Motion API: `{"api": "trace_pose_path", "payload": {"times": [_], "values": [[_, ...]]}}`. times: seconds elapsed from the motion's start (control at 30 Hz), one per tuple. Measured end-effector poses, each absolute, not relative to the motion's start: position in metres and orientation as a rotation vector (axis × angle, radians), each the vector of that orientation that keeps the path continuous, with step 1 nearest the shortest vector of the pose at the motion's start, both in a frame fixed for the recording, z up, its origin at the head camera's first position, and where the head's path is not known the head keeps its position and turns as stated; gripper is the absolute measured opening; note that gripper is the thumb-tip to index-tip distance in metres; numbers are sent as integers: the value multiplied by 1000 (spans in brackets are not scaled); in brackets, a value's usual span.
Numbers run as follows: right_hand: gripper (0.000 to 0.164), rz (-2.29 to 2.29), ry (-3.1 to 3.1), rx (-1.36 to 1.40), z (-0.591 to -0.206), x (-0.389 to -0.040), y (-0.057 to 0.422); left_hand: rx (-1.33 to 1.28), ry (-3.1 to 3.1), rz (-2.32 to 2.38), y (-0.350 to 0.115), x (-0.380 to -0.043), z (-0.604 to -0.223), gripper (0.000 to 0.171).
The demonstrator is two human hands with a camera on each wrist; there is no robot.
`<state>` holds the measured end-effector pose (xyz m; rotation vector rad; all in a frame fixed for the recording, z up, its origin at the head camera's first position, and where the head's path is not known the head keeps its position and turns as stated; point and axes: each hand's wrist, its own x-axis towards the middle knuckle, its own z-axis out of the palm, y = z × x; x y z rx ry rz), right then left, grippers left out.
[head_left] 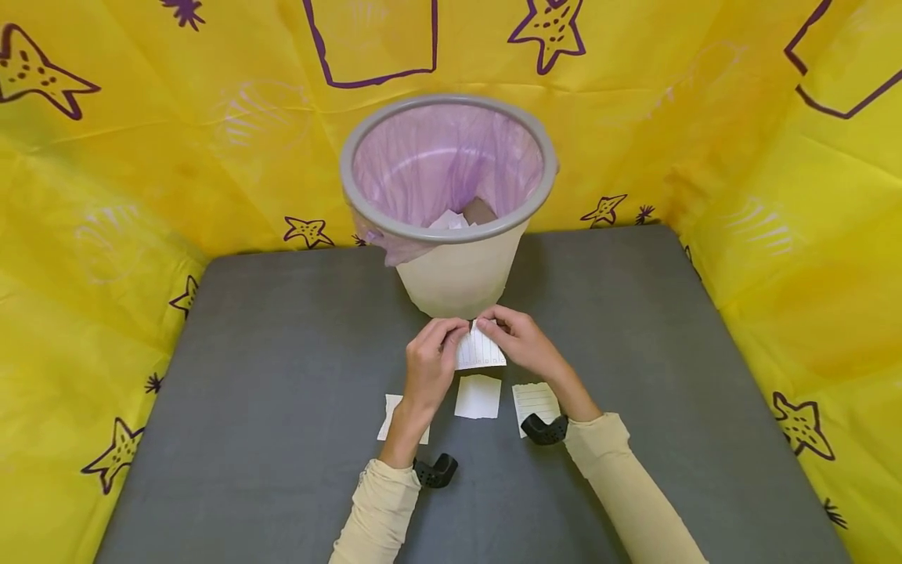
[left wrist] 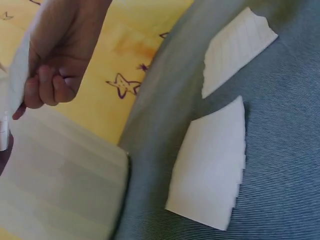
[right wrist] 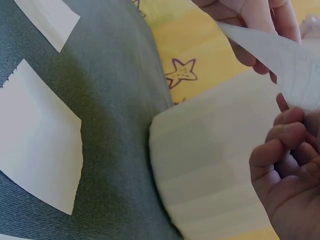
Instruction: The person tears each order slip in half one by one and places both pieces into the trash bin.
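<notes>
In the head view, the left hand (head_left: pixel 430 362) and right hand (head_left: pixel 520 342) pinch a lined paper sheet (head_left: pixel 482 352) by its far edge, fingers (head_left: pixel 447 325) closed on it, over the worktop (head_left: pixel 282 376) near the waste bin (head_left: pixel 458 278); an uneven pull could rip it crookedly (whether any tear exists is unclear). In the left wrist view, loose paper scraps (left wrist: pixel 207 165) lie on the worktop, and a careless sweep might scatter them. In the right wrist view, the sheet bows, so a slack pinch could let it slip.

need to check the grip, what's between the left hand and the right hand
Lined paper, pinched by the left hand and the right hand; the head view shows it.
</notes>
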<state>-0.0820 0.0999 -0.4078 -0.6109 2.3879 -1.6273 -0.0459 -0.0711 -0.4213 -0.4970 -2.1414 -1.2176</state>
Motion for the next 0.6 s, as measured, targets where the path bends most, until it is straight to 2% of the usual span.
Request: {"api": "trace_pose_path", "payload": {"times": [0.2, 0.6], "values": [[14, -1656, 2519, -673, -405, -82, 101, -532, -2178, -1294, -75, -47, -408, 11], [12, -1699, 2624, -725, -407, -81, 103, -425, -2201, -1349, -85, -43, -400, 13]]}}
